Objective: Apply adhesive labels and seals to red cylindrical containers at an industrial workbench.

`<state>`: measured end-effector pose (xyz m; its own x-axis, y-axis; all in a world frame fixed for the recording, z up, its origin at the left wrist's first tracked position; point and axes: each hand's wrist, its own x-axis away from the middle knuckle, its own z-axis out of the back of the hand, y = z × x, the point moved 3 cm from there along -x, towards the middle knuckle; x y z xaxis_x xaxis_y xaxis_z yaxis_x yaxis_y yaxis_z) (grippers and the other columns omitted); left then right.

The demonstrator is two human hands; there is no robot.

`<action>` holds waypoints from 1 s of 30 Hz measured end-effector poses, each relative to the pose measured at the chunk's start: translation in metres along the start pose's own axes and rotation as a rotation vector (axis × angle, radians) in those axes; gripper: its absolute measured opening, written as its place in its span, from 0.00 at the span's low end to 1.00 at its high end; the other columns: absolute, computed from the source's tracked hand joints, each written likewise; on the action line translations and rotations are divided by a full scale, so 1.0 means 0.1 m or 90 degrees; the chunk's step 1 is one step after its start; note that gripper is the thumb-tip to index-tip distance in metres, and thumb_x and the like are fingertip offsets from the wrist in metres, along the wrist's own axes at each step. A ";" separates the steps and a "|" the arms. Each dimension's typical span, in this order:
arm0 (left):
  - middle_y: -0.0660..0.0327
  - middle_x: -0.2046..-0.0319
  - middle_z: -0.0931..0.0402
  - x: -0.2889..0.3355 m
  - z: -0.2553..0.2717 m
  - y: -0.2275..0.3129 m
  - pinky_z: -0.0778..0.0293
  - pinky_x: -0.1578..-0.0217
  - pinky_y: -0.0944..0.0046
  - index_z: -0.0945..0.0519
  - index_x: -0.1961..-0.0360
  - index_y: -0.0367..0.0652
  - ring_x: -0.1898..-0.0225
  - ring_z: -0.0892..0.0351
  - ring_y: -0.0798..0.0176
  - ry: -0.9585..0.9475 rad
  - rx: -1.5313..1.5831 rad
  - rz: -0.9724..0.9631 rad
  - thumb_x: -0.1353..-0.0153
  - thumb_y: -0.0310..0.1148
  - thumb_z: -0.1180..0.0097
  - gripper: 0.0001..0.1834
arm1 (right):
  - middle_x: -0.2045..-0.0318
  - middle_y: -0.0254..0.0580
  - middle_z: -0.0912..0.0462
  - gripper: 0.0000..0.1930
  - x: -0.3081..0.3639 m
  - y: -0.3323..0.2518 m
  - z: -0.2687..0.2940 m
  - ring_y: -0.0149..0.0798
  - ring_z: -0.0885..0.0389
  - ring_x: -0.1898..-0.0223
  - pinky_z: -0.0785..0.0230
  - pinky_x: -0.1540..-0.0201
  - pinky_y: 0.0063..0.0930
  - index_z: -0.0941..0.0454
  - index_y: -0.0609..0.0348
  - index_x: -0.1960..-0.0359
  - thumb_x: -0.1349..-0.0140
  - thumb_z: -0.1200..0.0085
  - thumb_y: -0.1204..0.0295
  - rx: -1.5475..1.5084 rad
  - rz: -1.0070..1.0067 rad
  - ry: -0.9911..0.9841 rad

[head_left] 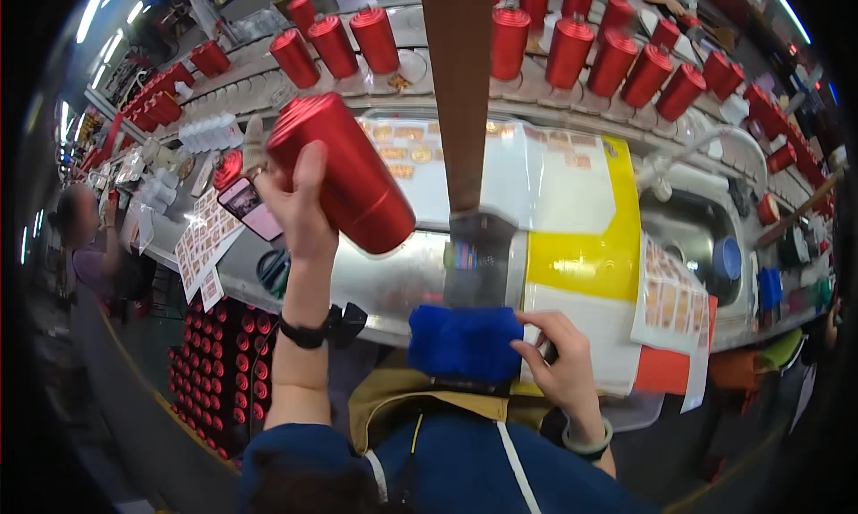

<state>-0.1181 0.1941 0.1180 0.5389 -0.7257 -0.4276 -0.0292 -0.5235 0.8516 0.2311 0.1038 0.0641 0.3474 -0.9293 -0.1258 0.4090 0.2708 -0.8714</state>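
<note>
Above the left part of the tabletop (384, 290), a red canister (349, 179) is held tilted in the left hand (299, 212), the thumb pressed to its side and the forefinger spread away. At the near edge, a blue cloth (465, 344) is pinched at its right side by the fingers of the right hand (565, 360). Label sheets (201, 246) in orange-brown are laid out at left, near a phone (248, 208); a similar sheet (672, 299) is placed at right. Their print is too small to be read.
</note>
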 end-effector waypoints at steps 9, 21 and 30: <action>0.51 0.47 0.21 1.50 -0.36 -0.19 0.18 0.50 0.60 0.30 0.37 0.38 0.49 0.17 0.60 -0.169 0.196 0.630 0.26 0.54 0.51 0.31 | 0.39 0.62 0.23 0.58 0.06 -0.52 -0.49 0.59 0.20 0.40 0.25 0.41 0.37 0.47 0.68 0.24 0.54 0.20 0.69 -0.113 0.075 -0.031; 0.52 0.44 0.26 1.59 -0.55 -0.50 0.20 0.47 0.62 0.40 0.31 0.36 0.45 0.21 0.63 -0.210 0.153 0.606 0.27 0.48 0.43 0.35 | 0.41 0.62 0.20 0.58 0.01 -0.22 -0.52 0.53 0.16 0.43 0.23 0.43 0.38 0.46 0.66 0.24 0.54 0.19 0.70 -0.107 0.022 0.009; 0.47 0.30 0.36 1.72 0.08 -0.18 0.35 0.31 0.53 0.42 0.26 0.33 0.29 0.35 0.51 -0.199 -0.184 0.193 0.32 0.34 0.37 0.39 | 0.38 0.60 0.22 0.57 0.16 -0.10 -0.79 0.52 0.20 0.39 0.28 0.38 0.39 0.47 0.62 0.22 0.53 0.22 0.74 0.000 -0.049 0.066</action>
<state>-0.0318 0.0752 0.0265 0.2645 -0.9472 -0.1812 0.1121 -0.1565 0.9813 0.1657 0.0665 0.0332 0.2262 -0.9683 -0.1062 0.4315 0.1974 -0.8803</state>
